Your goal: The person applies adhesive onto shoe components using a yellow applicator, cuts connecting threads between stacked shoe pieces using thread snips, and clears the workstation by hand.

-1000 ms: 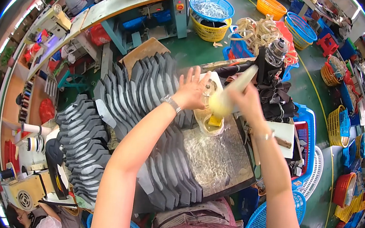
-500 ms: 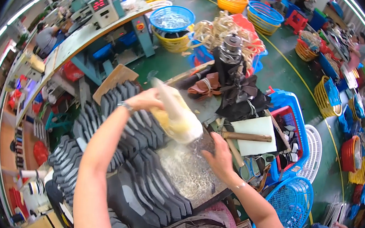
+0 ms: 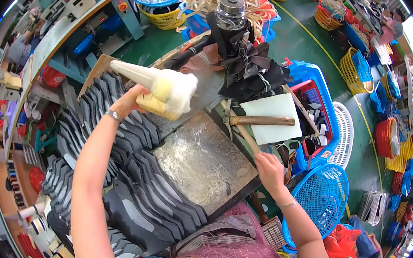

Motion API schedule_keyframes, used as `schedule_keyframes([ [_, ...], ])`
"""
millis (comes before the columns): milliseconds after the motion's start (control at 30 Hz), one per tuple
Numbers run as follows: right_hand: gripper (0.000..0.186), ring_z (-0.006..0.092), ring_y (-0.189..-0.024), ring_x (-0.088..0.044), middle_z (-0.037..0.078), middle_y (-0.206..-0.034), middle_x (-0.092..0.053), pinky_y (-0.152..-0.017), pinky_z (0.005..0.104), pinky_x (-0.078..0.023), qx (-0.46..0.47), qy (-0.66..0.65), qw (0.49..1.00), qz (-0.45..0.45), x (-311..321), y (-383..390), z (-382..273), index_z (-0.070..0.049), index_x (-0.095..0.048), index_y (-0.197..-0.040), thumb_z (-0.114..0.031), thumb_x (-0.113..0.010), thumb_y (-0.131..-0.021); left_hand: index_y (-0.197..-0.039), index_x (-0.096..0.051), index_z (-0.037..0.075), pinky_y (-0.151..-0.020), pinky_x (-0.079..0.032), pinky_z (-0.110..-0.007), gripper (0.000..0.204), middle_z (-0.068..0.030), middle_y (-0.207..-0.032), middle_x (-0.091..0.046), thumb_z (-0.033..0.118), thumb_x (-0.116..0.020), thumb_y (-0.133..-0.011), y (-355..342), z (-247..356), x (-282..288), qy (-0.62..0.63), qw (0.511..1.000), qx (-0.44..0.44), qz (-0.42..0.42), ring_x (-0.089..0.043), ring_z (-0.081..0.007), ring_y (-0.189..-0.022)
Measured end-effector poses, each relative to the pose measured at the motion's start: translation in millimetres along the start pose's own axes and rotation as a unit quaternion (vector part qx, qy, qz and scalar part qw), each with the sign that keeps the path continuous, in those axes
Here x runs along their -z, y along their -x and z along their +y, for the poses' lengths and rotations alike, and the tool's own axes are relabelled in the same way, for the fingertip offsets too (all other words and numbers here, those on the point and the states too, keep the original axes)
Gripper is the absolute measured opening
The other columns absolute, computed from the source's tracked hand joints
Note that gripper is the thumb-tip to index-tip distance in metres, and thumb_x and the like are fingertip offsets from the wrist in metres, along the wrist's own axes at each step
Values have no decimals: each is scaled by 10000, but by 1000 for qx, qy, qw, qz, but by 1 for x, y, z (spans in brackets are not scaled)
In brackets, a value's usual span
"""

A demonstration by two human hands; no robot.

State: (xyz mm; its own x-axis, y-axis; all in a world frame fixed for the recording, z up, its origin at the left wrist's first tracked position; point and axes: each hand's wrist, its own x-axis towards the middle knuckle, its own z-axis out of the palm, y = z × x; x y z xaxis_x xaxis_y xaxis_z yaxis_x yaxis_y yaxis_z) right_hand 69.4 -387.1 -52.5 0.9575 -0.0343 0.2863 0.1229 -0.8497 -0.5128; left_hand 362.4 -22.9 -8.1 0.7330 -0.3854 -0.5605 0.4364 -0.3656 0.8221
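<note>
My left hand (image 3: 131, 98) is closed on a pale yellow container (image 3: 156, 103), lifted at the upper left with a long white-handled tool (image 3: 132, 73) lying across its top. My right hand (image 3: 270, 168) grips a pale wooden handle (image 3: 246, 139), whose far end is beside a hammer (image 3: 267, 121) lying by a white square pad (image 3: 254, 104). Between my hands is a worn, shiny slab (image 3: 203, 159). Rows of dark grey cut pieces (image 3: 168, 205) stand packed to its left, below my left forearm.
Black scraps (image 3: 248, 70) and a metal-lidded jar (image 3: 228, 15) sit at the back. A blue tub (image 3: 331, 112) and a blue basket (image 3: 318, 191) are at the right. A machine bench (image 3: 81, 25) runs along the upper left, with co-workers farther off.
My left hand has carried the container leftward off the slab. My right hand has left the white tool, moved right and closed on the wooden handle. The view has shifted.
</note>
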Motion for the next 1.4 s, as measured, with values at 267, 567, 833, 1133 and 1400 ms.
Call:
schedule_keyframes([
  [267,224,314,-947,-513,118,-988,-574,-855,412,-396,2,236,948,-213,-107,-81,23,-66,-644,-927,-148,-543,-744,-1125,-587,135,-742,-470,-395,374,-13,-1049,-613,385,-547,-850,13,-53,-11,156,970,-107,150,-583,-185,-935],
  [567,126,381,-763,-615,227,-786,-623,-696,465,-471,104,259,926,-255,-75,-96,26,-5,-622,-797,-111,-591,-738,-1153,-549,42,-727,-487,-270,355,-57,-988,-629,258,-582,-873,236,-142,-42,178,963,2,200,-596,-141,-867],
  [833,224,405,-704,-582,213,-708,-585,-636,459,-426,25,101,969,-226,-56,-83,14,-16,-570,-894,-209,-524,-789,-1089,-572,74,-726,-498,-290,277,-86,-974,-643,240,-588,-868,474,-269,10,381,790,30,480,-625,-177,-856],
  [1133,102,119,-601,-580,57,-689,-575,-533,237,-474,-96,-313,932,-154,-54,-2,-203,1,-539,-929,-89,-517,-888,-1000,-623,9,-760,-480,-289,267,-99,-924,-661,178,-640,-794,607,-454,156,-63,698,201,685,-625,-183,-856],
  [1400,95,177,-563,-599,113,-683,-592,-501,272,-520,-170,-414,828,-338,-136,77,-387,8,-506,-893,-70,-540,-849,-978,-631,82,-776,-478,-383,216,-120,-929,-638,191,-621,-792,591,-480,305,-237,598,149,751,-599,-299,-888],
])
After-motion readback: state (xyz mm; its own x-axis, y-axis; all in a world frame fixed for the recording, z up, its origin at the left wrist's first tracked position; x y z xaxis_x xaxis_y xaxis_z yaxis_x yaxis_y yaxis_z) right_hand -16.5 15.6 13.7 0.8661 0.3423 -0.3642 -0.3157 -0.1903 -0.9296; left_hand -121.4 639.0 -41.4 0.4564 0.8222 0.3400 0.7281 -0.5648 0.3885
